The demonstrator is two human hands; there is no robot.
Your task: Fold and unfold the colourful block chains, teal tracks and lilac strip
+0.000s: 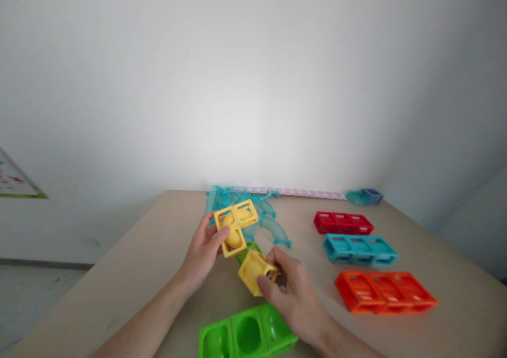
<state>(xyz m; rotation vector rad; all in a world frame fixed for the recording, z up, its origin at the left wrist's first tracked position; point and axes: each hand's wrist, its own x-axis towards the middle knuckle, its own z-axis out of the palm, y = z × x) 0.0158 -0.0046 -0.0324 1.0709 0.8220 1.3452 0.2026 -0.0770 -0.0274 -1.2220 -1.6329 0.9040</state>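
My left hand point(206, 247) grips a group of joined yellow cube blocks point(234, 230) in an L shape, thumb on the near face. In my right hand point(291, 289) is a single yellow cube block point(253, 274), held between thumb and fingers, slightly below and right of the joined group. The two yellow pieces are apart. Behind the single cube, a green block point(246, 252) shows only in part. A row of green cube blocks point(247, 334) lies at the near edge of the view, beneath my right hand, which hides a bit of it.
To the right lie a red block row point(343, 223), a teal block row point(360, 249) and an orange block row point(386, 293). Clear blue track pieces point(273, 228) pile up by the wall. A blue block point(372, 196) stands at the far right corner, near a patterned strip point(297, 192).
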